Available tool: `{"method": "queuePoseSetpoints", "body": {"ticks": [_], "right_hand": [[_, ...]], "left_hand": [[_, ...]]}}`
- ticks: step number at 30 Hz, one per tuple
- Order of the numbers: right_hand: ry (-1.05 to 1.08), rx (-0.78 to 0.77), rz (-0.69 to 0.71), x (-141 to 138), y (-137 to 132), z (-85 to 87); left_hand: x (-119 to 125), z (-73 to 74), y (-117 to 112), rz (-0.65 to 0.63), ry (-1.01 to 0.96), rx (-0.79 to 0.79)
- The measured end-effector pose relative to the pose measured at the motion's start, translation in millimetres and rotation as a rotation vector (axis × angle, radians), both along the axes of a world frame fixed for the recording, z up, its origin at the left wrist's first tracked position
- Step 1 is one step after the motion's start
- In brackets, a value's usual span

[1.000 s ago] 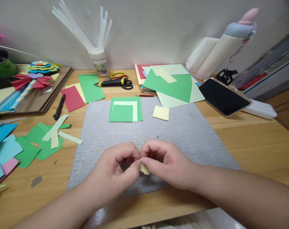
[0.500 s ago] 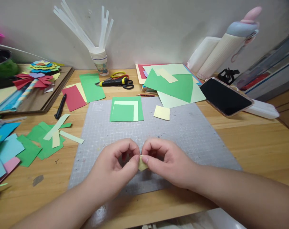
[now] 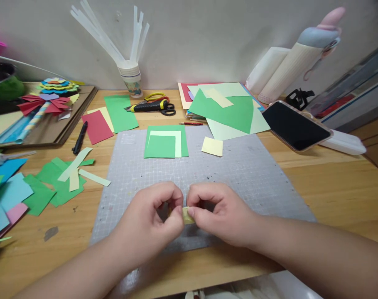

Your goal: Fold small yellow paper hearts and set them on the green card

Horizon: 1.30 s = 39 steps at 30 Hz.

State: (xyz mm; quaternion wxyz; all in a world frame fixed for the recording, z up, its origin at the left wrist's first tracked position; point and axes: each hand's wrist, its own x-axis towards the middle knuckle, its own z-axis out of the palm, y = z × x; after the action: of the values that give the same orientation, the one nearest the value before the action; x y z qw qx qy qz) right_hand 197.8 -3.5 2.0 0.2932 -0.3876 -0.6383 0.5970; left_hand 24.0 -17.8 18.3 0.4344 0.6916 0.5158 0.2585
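Observation:
Between my two hands is a small piece of pale yellow paper, held just above the front part of a grey cutting mat. My left hand pinches its left side with thumb and fingers. On its right side, my right hand grips it the same way, thumb on top. The paper is mostly covered by fingers, and I cannot make out how it is folded. Beyond the hands, a pale yellow paper square and stacked green and light green paper squares lie on the mat.
Paper scraps lie left of the mat, near a black pen. Behind it are a craft knife and scissors, a paper cup stack with strips and a paper pile. A phone and bottle stand right.
The yellow paper has turned slightly between my fingers, now showing a flatter, straighter top edge. My hands have drawn a little apart and still pinch it. The whole view has shifted very slightly.

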Motion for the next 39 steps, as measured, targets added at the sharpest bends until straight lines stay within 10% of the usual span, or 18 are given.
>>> {"method": "queuePoseSetpoints", "body": {"ticks": [14,39], "right_hand": [[0.197,-0.29,-0.13,0.2,7.1,1.1],[0.117,-0.113,-0.028,1.6,0.7,-0.9]], "left_hand": [[0.6,-5.9,5.5,0.128,-0.336,-0.3],[1.3,-3.7,1.1,0.091,-0.212,-0.234]]}}
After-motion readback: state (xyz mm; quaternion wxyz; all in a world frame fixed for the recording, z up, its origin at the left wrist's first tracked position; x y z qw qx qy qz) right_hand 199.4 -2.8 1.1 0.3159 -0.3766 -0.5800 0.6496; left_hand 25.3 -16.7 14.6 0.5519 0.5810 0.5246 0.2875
